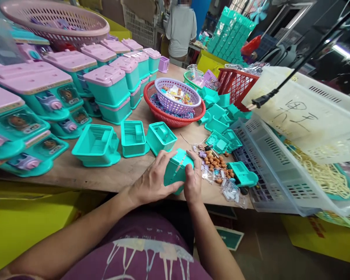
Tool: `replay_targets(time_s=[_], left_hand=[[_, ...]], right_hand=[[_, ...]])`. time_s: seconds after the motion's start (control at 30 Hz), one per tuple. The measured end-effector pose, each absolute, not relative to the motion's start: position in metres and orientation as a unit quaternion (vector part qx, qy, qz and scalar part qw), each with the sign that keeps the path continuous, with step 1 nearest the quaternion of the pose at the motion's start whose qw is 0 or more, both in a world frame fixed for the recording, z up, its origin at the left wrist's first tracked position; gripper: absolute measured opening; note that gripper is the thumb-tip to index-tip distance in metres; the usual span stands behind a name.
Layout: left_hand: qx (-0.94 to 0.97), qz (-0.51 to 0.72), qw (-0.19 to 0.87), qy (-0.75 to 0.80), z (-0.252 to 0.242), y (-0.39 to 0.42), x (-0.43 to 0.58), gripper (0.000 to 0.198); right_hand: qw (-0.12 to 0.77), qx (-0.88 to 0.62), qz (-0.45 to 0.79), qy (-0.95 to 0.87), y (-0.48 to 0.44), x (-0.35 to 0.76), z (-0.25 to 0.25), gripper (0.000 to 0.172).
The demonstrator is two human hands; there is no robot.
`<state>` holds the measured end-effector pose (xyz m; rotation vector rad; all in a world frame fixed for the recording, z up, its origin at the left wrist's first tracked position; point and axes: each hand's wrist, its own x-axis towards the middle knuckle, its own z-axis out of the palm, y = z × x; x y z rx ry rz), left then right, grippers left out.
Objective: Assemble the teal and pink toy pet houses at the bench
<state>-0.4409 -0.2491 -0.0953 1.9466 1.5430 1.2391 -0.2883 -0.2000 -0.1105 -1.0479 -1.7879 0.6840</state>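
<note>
Both hands grip a teal plastic box (176, 165) at the table's front edge. My left hand (154, 177) wraps its left side, thumb along the lower part. My right hand (193, 181) presses on its right side, fingers bent over the edge. A thin pale strip runs across the box's upper face. Just behind it stand several open teal housings, the nearest one (162, 138) almost touching my left fingers. To the right of my right hand lies a pile of small brown figures (217, 163) with clear and lilac plastic bits.
Teal boxes with pink lids (107, 77) crowd the left. A red basket (151, 111) holds a lilac basket (177, 83) of small parts. At the right, a translucent crate (280, 186) overhangs the edge, a power plug (259, 102) hanging above. A person (181, 29) is at the back.
</note>
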Motion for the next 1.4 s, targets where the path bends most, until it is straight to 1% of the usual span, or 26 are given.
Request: replay_targets(time_s=[0.03, 0.07, 0.1, 0.17, 0.2, 0.23, 0.3, 0.37, 0.43, 0.53, 0.67, 0.8, 0.9, 0.97, 1.13, 1.3, 1.4], left_hand=[[0.693, 0.444, 0.195, 0.533, -0.094, -0.248, -0.447, 0.062], [0.689, 0.455, 0.202, 0.526, -0.094, -0.246, -0.454, 0.06], [0.685, 0.47, 0.205, 0.518, -0.093, -0.243, -0.46, 0.065], [0.696, 0.478, 0.225, 0.486, -0.093, -0.237, -0.469, 0.083], [0.712, 0.469, 0.247, 0.46, -0.094, -0.234, -0.472, 0.089], [0.728, 0.456, 0.273, 0.434, -0.096, -0.233, -0.474, 0.089], [0.741, 0.445, 0.309, 0.396, -0.1, -0.232, -0.474, 0.079], [0.736, 0.46, 0.317, 0.381, -0.105, -0.234, -0.472, 0.071], [0.731, 0.476, 0.318, 0.373, -0.109, -0.236, -0.47, 0.068], [0.732, 0.478, 0.323, 0.362, -0.112, -0.237, -0.468, 0.065], [0.728, 0.486, 0.315, 0.366, -0.114, -0.236, -0.467, 0.066], [0.718, 0.502, 0.33, 0.352, -0.12, -0.237, -0.469, 0.07], [0.712, 0.507, 0.336, 0.351, -0.124, -0.238, -0.474, 0.068], [0.705, 0.511, 0.336, 0.36, -0.127, -0.239, -0.477, 0.066], [0.649, 0.536, 0.352, 0.409, -0.131, -0.239, -0.478, 0.071], [0.626, 0.552, 0.355, 0.421, -0.131, -0.239, -0.473, 0.067], [0.626, 0.557, 0.349, 0.418, -0.131, -0.239, -0.471, 0.064]], right_hand=[[0.464, -0.411, 0.291, -0.729, -0.2, -0.288, -0.111, 0.049], [0.46, -0.389, 0.306, -0.737, -0.2, -0.288, -0.112, 0.052], [0.45, -0.363, 0.32, -0.75, -0.199, -0.287, -0.113, 0.056], [0.436, -0.322, 0.338, -0.769, -0.199, -0.287, -0.116, 0.066], [0.437, -0.316, 0.342, -0.77, -0.2, -0.287, -0.118, 0.07], [0.441, -0.318, 0.345, -0.765, -0.201, -0.287, -0.121, 0.073], [0.45, -0.328, 0.359, -0.749, -0.203, -0.288, -0.127, 0.074], [0.454, -0.323, 0.384, -0.736, -0.206, -0.287, -0.134, 0.071], [0.457, -0.323, 0.397, -0.727, -0.208, -0.285, -0.14, 0.07], [0.462, -0.356, 0.386, -0.714, -0.209, -0.281, -0.149, 0.076], [0.457, -0.37, 0.394, -0.707, -0.21, -0.28, -0.153, 0.079], [0.464, -0.363, 0.394, -0.706, -0.213, -0.286, -0.147, 0.075], [0.464, -0.358, 0.385, -0.713, -0.215, -0.294, -0.137, 0.067], [0.455, -0.361, 0.382, -0.719, -0.215, -0.3, -0.127, 0.063], [0.437, -0.361, 0.393, -0.724, -0.211, -0.309, -0.109, 0.051], [0.438, -0.355, 0.396, -0.725, -0.209, -0.312, -0.103, 0.043], [0.441, -0.355, 0.397, -0.722, -0.209, -0.312, -0.102, 0.041]])
